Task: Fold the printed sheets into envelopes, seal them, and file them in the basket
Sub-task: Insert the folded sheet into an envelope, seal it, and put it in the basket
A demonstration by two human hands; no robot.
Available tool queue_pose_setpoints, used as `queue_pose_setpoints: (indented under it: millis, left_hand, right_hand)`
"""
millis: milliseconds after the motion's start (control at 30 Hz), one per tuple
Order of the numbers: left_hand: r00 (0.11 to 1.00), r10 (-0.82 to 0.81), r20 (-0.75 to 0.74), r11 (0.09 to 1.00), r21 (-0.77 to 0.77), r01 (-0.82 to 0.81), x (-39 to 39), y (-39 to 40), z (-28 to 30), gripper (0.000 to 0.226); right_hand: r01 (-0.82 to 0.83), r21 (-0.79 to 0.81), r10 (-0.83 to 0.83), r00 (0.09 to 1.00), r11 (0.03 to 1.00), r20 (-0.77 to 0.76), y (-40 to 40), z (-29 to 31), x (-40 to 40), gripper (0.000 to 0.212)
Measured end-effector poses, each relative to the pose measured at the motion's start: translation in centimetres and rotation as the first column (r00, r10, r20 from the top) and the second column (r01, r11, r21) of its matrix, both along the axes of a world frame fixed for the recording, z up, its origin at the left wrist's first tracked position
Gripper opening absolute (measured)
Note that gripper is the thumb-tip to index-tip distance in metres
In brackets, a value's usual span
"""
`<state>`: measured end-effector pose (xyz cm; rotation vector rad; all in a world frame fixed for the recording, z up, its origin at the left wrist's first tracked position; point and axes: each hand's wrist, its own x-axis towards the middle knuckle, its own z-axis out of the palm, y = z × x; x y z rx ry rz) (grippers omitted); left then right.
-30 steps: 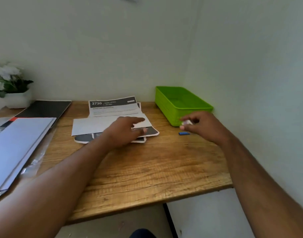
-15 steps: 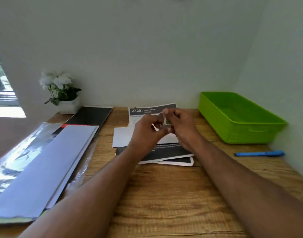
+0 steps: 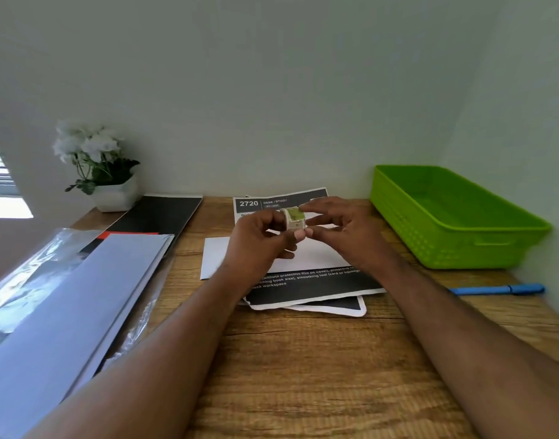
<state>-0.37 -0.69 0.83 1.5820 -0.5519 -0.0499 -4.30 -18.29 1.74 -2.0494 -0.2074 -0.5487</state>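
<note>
My left hand (image 3: 261, 240) holds a small roll of clear tape with a pale green core (image 3: 293, 219), thumb and fingers curled round it, above the papers. My right hand (image 3: 343, 231) meets the roll from the other side: thumb tip against its lower edge, forefinger stretched over the top, other fingers loosely spread. Whether it truly pinches the roll or only touches it, cannot tell.

Directly below the hands: plain white envelope (image 3: 306, 259), flat on a stack of printed sheets with black bands and white lettering (image 3: 316, 285); top sheet headed "2720". Stack sits mid-desk on the wood-grain desk top (image 3: 303, 375).

Right, against the wall: lime-green plastic basket (image 3: 481, 248), nothing seen inside. Blue pen (image 3: 496, 290) lies just in front of it.

Left: pale grey folder (image 3: 65, 312) over clear plastic film (image 3: 27, 267), black book cover (image 3: 164, 213) behind, white-flowered plant in a white pot (image 3: 97, 166) at the back corner.
</note>
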Motion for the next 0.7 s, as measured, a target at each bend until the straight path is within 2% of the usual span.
queue_pose_setpoints:
  millis: [300,467,600,633,700]
  left_hand:
    - [0.997,-0.056,0.050,0.993,0.110,0.050,0.20,0.73,0.50,0.017]
    - [0.995,-0.098,0.018,0.988,0.120,0.095,0.31,0.88,0.59,0.012]
    - [0.994,-0.103,0.021,0.985,0.140,0.099,0.50,0.98,0.59,0.015]
    - [0.994,-0.103,0.033,0.983,0.157,0.097,0.49,0.95,0.63,0.017]
    - [0.992,-0.106,0.063,0.978,0.186,0.092,0.55,0.94,0.78,0.021]
  right_hand:
    - [-0.047,-0.010,0.047,0.999,0.999,0.020,-0.27,0.40,-0.33,0.030]
    - [-0.070,0.020,0.068,0.993,0.997,0.095,-0.67,0.21,-0.01,0.022]
    - [-0.077,-0.024,0.079,0.994,0.997,0.081,-0.46,0.16,-0.02,0.016]
    - [-0.082,0.012,0.081,0.995,0.997,0.066,-0.33,0.23,-0.03,0.012]
    - [-0.064,0.219,0.056,0.997,0.974,0.046,0.04,0.34,0.06,0.010]
